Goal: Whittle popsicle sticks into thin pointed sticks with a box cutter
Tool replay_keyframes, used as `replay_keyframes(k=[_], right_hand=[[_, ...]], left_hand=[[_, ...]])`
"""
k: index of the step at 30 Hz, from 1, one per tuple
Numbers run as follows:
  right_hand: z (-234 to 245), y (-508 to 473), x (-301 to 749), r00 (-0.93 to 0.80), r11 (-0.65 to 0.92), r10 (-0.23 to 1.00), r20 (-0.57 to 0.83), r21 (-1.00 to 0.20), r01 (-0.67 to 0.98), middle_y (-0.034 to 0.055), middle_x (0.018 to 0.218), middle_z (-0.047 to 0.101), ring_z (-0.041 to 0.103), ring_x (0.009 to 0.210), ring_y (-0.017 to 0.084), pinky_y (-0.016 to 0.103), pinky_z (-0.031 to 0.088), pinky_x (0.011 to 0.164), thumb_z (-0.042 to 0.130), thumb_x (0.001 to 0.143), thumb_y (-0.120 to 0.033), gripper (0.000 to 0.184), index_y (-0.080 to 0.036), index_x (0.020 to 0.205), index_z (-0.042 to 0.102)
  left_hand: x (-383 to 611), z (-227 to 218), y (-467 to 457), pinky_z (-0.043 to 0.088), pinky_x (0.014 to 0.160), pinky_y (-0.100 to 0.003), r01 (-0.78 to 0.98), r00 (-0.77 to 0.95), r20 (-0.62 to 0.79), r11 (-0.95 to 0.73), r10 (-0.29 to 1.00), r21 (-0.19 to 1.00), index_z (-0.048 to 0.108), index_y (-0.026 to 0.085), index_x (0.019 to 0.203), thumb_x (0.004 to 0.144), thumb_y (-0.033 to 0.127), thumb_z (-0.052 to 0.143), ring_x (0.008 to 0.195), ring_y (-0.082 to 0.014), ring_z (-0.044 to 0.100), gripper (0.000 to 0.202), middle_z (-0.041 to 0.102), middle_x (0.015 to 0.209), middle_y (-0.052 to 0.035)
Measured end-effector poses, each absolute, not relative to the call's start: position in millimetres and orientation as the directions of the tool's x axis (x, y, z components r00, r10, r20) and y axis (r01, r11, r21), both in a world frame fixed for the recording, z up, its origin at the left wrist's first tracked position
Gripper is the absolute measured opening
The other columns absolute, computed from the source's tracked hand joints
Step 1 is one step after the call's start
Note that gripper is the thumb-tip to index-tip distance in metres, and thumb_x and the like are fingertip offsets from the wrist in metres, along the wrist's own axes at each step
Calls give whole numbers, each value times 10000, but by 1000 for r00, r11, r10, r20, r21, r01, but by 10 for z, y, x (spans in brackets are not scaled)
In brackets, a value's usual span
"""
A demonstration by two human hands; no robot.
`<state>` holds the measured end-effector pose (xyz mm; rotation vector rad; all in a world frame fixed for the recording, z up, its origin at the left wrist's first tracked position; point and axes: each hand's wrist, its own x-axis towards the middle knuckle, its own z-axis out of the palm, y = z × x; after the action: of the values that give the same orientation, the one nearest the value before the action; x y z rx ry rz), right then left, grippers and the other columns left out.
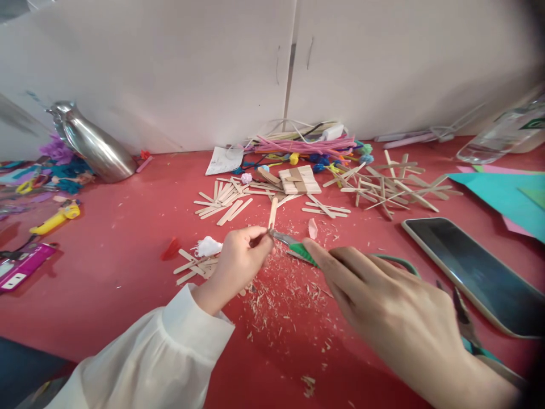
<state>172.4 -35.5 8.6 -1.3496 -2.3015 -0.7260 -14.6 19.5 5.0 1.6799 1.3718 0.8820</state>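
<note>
My left hand [244, 253] pinches a wooden craft stick [273, 212] near its lower end, and the stick points away from me. A green utility knife [304, 252] is in my right hand [383, 301], its blade against the stick right beside my left fingertips. My fingers hide most of the knife's handle. Under both hands, wood shavings [281, 301] lie scattered over the red table [140, 318]. A small pile of craft sticks [187, 267] and a white tuft [208, 246] rest just left of my left hand.
Loose craft sticks [395, 184], a bundled stack [300, 180] and pink pipe cleaners [302, 145] lie toward the wall. A phone [472, 272] and pliers-like tool [464, 318] are at right. A metal jug [93, 142], yellow glue gun [55, 218] and clear bottle [498, 136] stand or lie farther out.
</note>
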Motion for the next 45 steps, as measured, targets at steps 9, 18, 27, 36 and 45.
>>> replay_keyframes(k=[9,18,27,36,45], right_hand=[[60,-223,1842,-212,392,899,383,-491,778,3,745,697,568,468,112,223,414,424,478,846,-334,300,-224,1077,634],[126,-213,1862,-198,185,978,66,-712,677,-21,582,569,441,456,109,226,348,396,423,835,-500,358,-222,910,637],[139,-189,1847,-193,156,981,30,-716,680,-5,624,585,469,498,121,243,360,442,416,826,-510,357,-216,838,617],[151,-200,1796,-204,122,979,-16,-754,645,-56,450,394,336,368,74,211,259,345,403,844,-465,350,-212,623,502],[102,-221,1811,-193,198,978,84,-678,708,-45,471,466,396,392,91,226,292,378,391,853,-474,336,-212,691,523]], left_hand=[[-147,42,201,300,442,-215,467,161,67,-136,985,874,504,163,567,827,272,479,420,-67,379,283,432,444,51],[-139,22,192,315,472,-233,516,146,95,-158,985,842,512,162,576,828,278,479,467,-86,431,280,475,479,31],[-137,20,192,277,459,-234,526,184,124,-205,975,825,461,168,573,846,284,461,466,-78,372,296,409,489,41],[-132,-41,174,302,469,-225,553,189,194,-268,963,789,468,168,591,867,318,441,474,-81,402,316,449,502,31],[-120,-25,192,377,490,-200,400,154,28,-88,988,912,581,156,649,846,318,474,470,-81,483,277,528,491,26]])
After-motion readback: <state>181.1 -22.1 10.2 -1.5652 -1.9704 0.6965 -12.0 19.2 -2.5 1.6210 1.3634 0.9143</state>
